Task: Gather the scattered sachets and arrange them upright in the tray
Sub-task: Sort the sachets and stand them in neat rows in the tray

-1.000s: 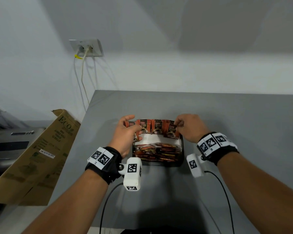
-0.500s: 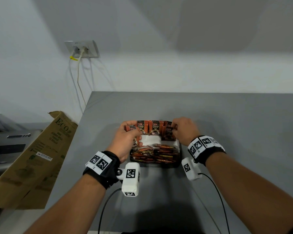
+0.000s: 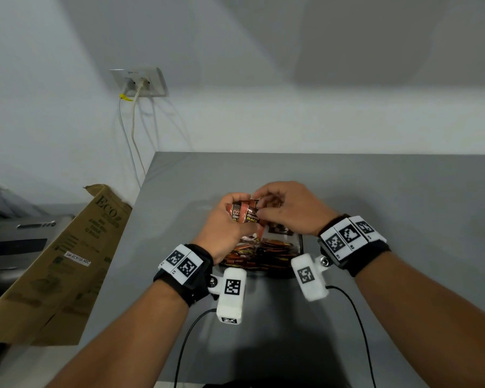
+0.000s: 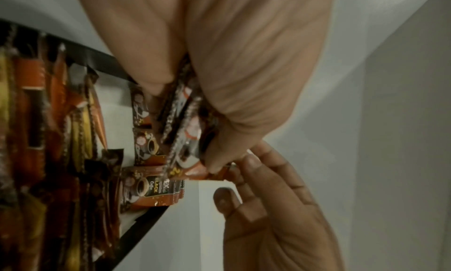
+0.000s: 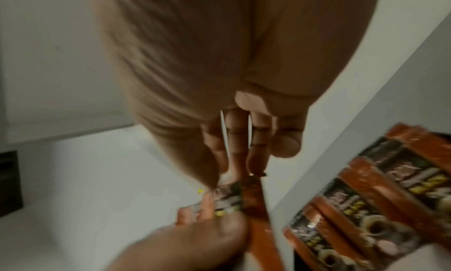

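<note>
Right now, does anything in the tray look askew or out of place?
Yes. In the tray, the sachets at the near end lie in a jumbled heap, not upright. Both hands grip a bunch of sachets above it.

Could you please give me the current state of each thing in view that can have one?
Left hand: grips a bunch of sachets.
Right hand: pinches the same bunch.
Held sachets: upright, above the tray.
Tray: on the table, partly filled with sachets.
Wall socket: two cables plugged in.
</note>
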Motion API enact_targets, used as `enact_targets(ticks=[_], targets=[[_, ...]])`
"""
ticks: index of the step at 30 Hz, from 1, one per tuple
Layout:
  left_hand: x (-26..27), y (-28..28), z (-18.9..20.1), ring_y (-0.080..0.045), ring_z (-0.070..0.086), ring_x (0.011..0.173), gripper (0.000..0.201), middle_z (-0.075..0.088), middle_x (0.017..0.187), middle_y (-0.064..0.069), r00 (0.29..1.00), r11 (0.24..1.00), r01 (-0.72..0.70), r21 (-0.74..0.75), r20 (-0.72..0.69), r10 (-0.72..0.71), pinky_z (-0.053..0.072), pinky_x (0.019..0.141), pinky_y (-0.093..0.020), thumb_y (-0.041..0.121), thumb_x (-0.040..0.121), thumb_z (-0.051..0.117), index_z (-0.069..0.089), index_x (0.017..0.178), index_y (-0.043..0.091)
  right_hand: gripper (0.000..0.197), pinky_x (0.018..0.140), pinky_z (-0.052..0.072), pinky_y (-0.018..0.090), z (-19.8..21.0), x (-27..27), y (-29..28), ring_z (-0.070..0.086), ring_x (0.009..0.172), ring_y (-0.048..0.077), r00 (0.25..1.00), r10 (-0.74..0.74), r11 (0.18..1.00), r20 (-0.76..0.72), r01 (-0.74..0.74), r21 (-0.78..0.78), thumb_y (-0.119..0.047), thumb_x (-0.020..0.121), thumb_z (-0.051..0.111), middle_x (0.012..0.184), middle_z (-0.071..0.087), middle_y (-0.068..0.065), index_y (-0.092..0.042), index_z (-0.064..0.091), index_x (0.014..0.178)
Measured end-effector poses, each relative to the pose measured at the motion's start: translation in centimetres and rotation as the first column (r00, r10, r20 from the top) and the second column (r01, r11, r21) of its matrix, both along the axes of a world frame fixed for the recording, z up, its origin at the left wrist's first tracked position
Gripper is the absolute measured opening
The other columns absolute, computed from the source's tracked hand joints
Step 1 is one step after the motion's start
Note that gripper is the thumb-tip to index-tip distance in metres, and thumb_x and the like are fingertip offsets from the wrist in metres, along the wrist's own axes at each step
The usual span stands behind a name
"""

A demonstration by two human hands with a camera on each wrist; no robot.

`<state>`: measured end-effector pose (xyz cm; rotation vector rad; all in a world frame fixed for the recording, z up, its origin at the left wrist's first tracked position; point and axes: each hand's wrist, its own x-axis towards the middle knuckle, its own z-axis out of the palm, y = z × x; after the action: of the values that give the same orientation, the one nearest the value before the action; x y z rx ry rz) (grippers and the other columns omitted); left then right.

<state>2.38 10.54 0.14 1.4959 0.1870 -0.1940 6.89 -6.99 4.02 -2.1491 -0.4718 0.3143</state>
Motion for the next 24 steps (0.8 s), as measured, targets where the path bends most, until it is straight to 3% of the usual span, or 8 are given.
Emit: enact_targets(ticks=[4,8,10,14,17,20,24], targets=[[0.3,0.3,-0.1,-0.020,0.069,0.085,0.070,0.069,0.104,-0.014,1.000,1.000,-0.029,0.007,-0.003,0.029,0.058,0.077,-0.033,-0.017,0.066,0.080,0.053,0.126,0.009,0.015,0.071,0.047,0.008,0.2,0.9,0.6,0.067,0.075,-0.002,0.999,0.024,0.998,0.031,-0.022,-0.051,-0.011,0.081,0.077,0.083,0.074,-0.009,-0.023,0.076,0.090],[0.2,0.9,-0.4,-0.025,0.068,0.085,0.073,0.069,0.104,-0.018,0.999,0.999,-0.045,0.007,-0.002,0.045,0.059,0.076,-0.037,-0.016,0.062,0.083,0.054,0.124,0.011,0.017,0.076,0.054,0.018,-0.6,1.0,1.3,0.070,0.078,0.006,0.996,0.077,0.994,-0.039,-0.079,-0.070,-0.011,0.078,0.080,0.085,0.075,-0.005,-0.019,0.074,0.092],[0.2,1.0,-0.5,-0.026,0.069,0.085,0.074,0.070,0.105,-0.019,0.998,0.998,-0.060,0.032,-0.010,0.060,0.059,0.080,-0.040,-0.007,0.059,0.087,0.055,0.122,0.016,0.019,0.071,0.053,0.020,-0.9,1.2,1.5,0.069,0.072,0.006,0.997,0.058,0.996,-0.045,-0.061,-0.065,-0.006,0.076,0.079,0.082,0.074,-0.004,-0.020,0.072,0.088],[0.5,2.1,-0.9,-0.028,0.065,0.076,0.059,0.070,0.096,-0.014,0.992,0.988,-0.115,0.100,-0.047,0.121,0.056,0.075,-0.043,-0.013,0.074,0.077,0.054,0.120,0.017,0.028,0.064,0.049,0.022,-1.0,2.3,1.3,0.061,0.063,0.005,0.999,-0.020,0.996,-0.042,0.016,-0.084,0.000,0.073,0.080,0.074,0.069,-0.003,-0.023,0.066,0.078],[0.5,2.4,-1.1,-0.029,0.067,0.078,0.057,0.071,0.097,-0.014,0.994,0.983,-0.100,0.154,-0.036,0.107,0.057,0.078,-0.050,-0.014,0.074,0.076,0.056,0.115,0.019,0.025,0.066,0.049,0.020,-1.4,2.7,1.5,0.064,0.065,0.005,0.999,-0.019,0.991,-0.030,0.015,-0.132,-0.004,0.075,0.081,0.076,0.072,-0.003,-0.024,0.068,0.081],[0.7,2.2,-1.3,-0.026,0.067,0.078,0.057,0.071,0.099,-0.014,0.995,0.975,-0.088,0.205,-0.032,0.096,0.058,0.075,-0.046,-0.013,0.073,0.077,0.056,0.118,0.016,0.020,0.068,0.047,0.014,-1.8,2.9,1.9,0.066,0.073,0.003,0.999,-0.021,0.976,0.036,0.028,-0.217,-0.007,0.080,0.077,0.078,0.071,-0.009,-0.023,0.074,0.092],[0.9,2.8,-1.8,-0.019,0.064,0.074,0.049,0.069,0.094,-0.007,0.992,0.955,-0.093,0.280,-0.052,0.111,0.057,0.076,-0.043,-0.007,0.079,0.072,0.056,0.113,0.024,0.017,0.076,0.051,0.021,-2.5,3.1,1.7,0.064,0.080,0.009,0.997,-0.002,0.940,0.079,0.029,-0.341,-0.005,0.087,0.069,0.088,0.069,-0.007,-0.020,0.077,0.093]])
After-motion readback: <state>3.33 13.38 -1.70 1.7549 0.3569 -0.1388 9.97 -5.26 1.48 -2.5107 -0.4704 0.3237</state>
